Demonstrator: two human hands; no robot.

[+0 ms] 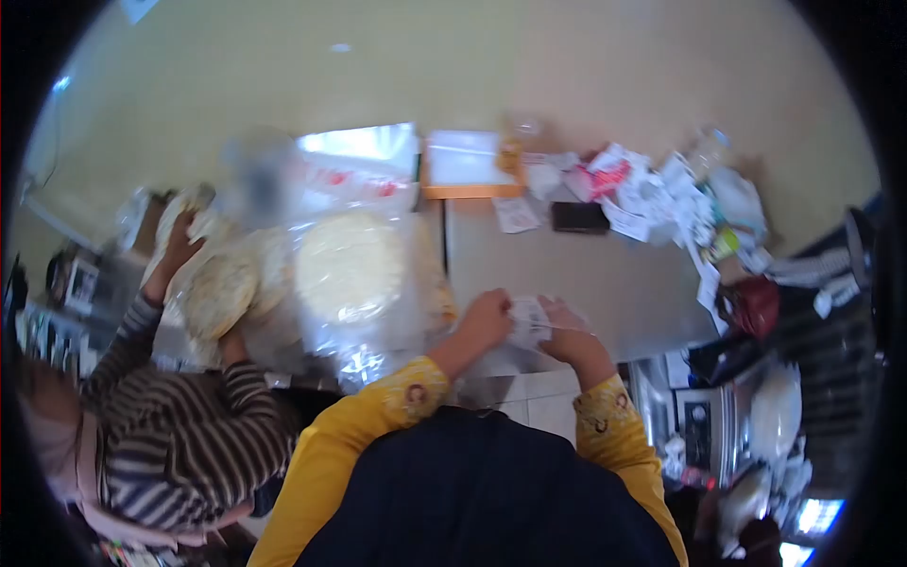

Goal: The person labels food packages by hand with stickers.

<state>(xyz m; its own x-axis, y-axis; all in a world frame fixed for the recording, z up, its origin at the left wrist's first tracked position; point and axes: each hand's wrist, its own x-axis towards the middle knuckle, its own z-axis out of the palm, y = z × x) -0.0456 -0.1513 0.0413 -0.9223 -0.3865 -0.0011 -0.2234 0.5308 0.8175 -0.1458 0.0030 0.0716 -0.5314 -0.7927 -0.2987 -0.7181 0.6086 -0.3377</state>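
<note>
My left hand is closed, its fingers pinching the edge of a small clear plastic bag with faint printing on it. The other side of that plastic is at my right hand, whose fingers are partly covered by the film and blurred. Both hands are just above the near edge of the grey table. Left of them lies a large clear bag holding a round, pale, flat dough-like disc.
At left, a co-worker in a striped sleeve handles a browned flatbread-like round in plastic. At the back stand an orange-rimmed box and a dark wallet-like object. Crumpled bags and papers pile up at right.
</note>
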